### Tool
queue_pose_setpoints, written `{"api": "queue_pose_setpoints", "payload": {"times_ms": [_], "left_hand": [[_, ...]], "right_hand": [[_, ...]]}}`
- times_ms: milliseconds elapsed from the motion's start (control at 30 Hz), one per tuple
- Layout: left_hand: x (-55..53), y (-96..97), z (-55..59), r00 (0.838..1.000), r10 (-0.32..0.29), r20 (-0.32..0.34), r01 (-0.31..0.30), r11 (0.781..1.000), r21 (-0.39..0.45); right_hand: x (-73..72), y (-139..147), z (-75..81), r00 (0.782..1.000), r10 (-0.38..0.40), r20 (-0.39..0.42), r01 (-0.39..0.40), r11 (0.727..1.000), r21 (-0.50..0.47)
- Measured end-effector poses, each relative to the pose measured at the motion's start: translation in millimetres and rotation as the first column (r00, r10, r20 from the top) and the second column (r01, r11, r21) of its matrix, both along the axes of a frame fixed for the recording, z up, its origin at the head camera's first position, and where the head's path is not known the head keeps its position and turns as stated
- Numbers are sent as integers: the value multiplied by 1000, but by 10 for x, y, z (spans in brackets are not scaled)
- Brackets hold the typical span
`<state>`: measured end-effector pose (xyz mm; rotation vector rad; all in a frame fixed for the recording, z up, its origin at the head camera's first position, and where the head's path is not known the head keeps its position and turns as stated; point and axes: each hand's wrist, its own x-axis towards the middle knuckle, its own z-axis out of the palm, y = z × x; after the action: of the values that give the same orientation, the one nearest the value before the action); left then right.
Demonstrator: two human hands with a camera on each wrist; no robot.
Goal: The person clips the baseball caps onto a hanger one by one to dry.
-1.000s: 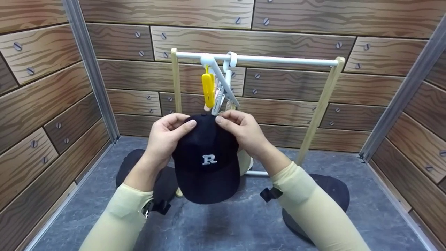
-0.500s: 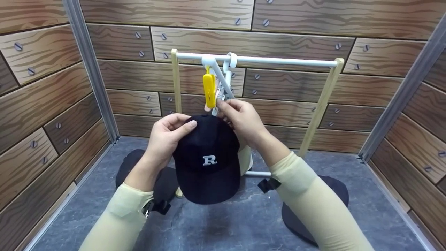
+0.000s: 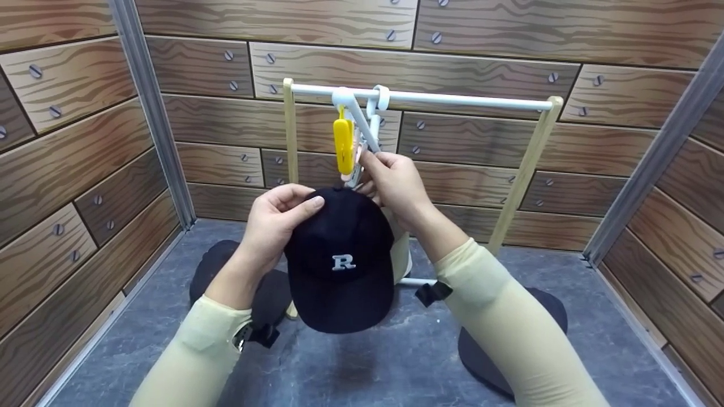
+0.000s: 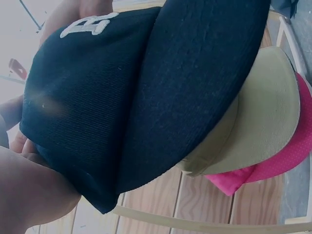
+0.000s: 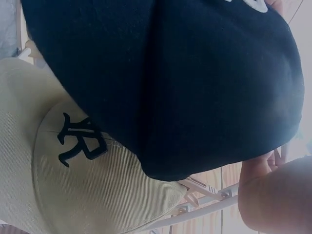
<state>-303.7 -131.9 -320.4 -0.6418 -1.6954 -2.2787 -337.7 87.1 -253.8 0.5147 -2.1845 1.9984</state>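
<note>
Black cap with white "R," held beneath a hanger of clips

Item 1. Black cap point(image 3: 342, 234), white letter on the front panel. Crown uppermost, brim pointing down; positioned in front of the rack, just below the hanging clips.

Item 2. Left hand point(image 3: 270, 223). Clamped on the black cap at the upper left of its crown, thumb laid on the front and fingers curled behind.

Item 3. Right hand point(image 3: 401, 186). Thumb and fingers drawn together, pinching a pale clip point(image 3: 354, 177) just above the cap; the lower fingers are partly hidden.

Item 4. Yellow clip point(image 3: 343, 148), suspended upright from the white hanger point(image 3: 362, 120), beside the right hand's fingertips.

Item 5. Rack: white rail point(image 3: 464, 99) between two pale wooden posts point(image 3: 523, 175), the hanger hooked over the rail.

Item 6. Beige cap point(image 5: 97, 195), dark-lettered, directly behind the black one; a pink cap point(image 4: 290, 153) behind that, partly covered.

Item 7. Two further dark caps on the grey marbled surface point(image 3: 418, 362): one at left point(image 3: 270, 297), partly behind the left forearm; one at right point(image 3: 481, 362), partly behind the right sleeve point(image 3: 509, 316).

Item 8. Surround: plank-patterned walls point(image 3: 481, 73) with printed screw heads.
</note>
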Motion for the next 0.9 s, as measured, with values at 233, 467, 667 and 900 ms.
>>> {"api": "queue_pose_setpoints", "payload": {"times_ms": [233,467,667,900], "left_hand": [[3,1,7,1000,-6,-10,6,1000,0],[-6,10,9,1000,-20,-11,20,1000,9],[-4,27,13,999,-33,-21,33,999,17],[10,42,24,999,-40,-29,41,999,15]], "right_hand": [[-3,3,0,1000,6,0,-6,1000,-21],[29,4,13,1000,18,-5,-18,998,-52],[29,5,13,1000,2,-16,-2,999,-54],[68,-2,40,999,-11,-31,8,997,-76]]}}
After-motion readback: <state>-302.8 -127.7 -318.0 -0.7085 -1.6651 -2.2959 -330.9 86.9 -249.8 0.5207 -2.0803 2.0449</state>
